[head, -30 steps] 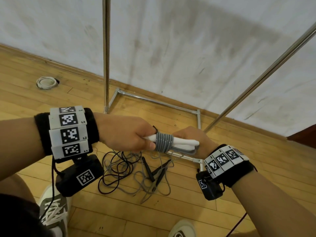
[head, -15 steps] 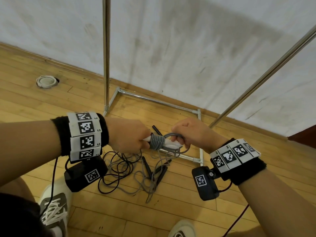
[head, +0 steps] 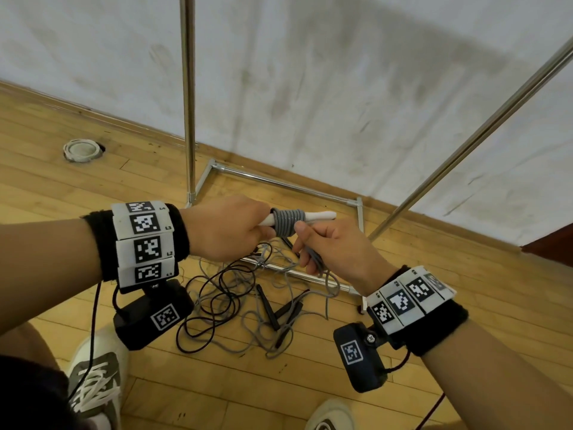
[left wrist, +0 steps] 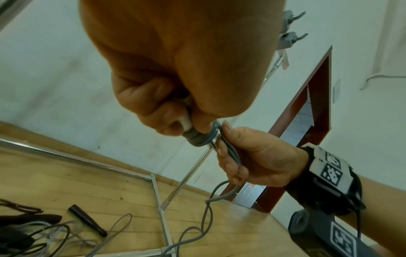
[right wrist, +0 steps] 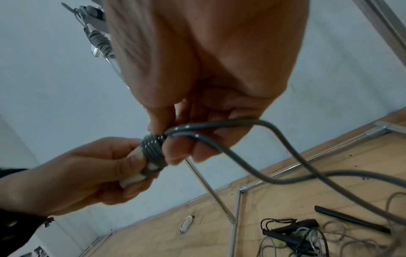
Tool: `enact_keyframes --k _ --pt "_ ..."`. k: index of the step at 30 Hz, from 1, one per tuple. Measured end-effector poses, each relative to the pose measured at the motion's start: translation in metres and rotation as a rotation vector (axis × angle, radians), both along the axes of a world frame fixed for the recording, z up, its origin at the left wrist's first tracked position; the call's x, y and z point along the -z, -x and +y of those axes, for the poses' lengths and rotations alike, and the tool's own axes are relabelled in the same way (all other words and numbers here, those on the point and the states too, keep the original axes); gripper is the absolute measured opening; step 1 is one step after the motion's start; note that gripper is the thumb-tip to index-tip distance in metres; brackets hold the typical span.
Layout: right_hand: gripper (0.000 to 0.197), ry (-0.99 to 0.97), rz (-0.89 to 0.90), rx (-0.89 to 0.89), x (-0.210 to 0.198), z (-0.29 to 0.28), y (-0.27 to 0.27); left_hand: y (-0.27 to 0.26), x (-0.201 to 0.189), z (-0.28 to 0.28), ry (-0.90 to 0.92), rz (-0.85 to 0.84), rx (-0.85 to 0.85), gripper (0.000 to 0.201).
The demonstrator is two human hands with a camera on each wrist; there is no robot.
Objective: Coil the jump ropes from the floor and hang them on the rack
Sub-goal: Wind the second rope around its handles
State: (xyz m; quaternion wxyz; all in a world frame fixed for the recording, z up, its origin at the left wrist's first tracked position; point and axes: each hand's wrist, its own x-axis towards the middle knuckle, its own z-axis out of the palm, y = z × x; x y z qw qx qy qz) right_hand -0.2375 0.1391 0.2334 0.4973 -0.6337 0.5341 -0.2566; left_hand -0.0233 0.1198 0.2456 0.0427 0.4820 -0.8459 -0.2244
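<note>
While the left hand (head: 228, 231) is clenched around one end of the white plastic jump-rope handles (head: 319, 216), the right hand (head: 333, 248) pinches the grey rubbery rope cord (head: 286, 223) just beside the tight coil wound round them. In the right wrist view two white handles lie side by side inside the coil; the head view shows them only as one white stick. About six turns of grey cord can be counted. Two strands leave the coil through the right fingers (right wrist: 175, 153) and hang down to the wooden plank floor (head: 449, 305).

On the floor, near the front bar of the silver metal clothes rack (head: 188, 119), lies a tangle of loose jump ropes (head: 235, 302): at least one thin black cord, pale grey cord, and about three dark handles. I cannot tell exactly how many ropes. The wrist views show one dark handle lying apart from the others, and a dark red door frame (left wrist: 316, 97) in the pale wall, which the head view shows only at its edge.
</note>
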Motion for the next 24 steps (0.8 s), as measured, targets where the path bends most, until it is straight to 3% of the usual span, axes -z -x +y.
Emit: enact_keyframes --k 6,10,17,24 --pt "0.018 0.019 -0.106 -0.054 0.005 0.002 0.008 -0.003 -0.01 0.0 -0.031 0.1 -0.03 0.024" --pt "0.019 -0.014 -0.153 -0.081 0.012 0.002 0.013 -0.003 -0.015 0.003 -0.075 0.137 -0.016 0.025" --pt "0.04 0.063 -0.084 -0.075 0.018 0.002 0.017 -0.008 -0.03 0.006 -0.177 0.301 0.053 0.023" --pt "0.012 0.208 0.096 -0.287 0.017 -0.002 0.018 -0.014 -0.03 0.011 -0.264 0.262 0.103 0.025"
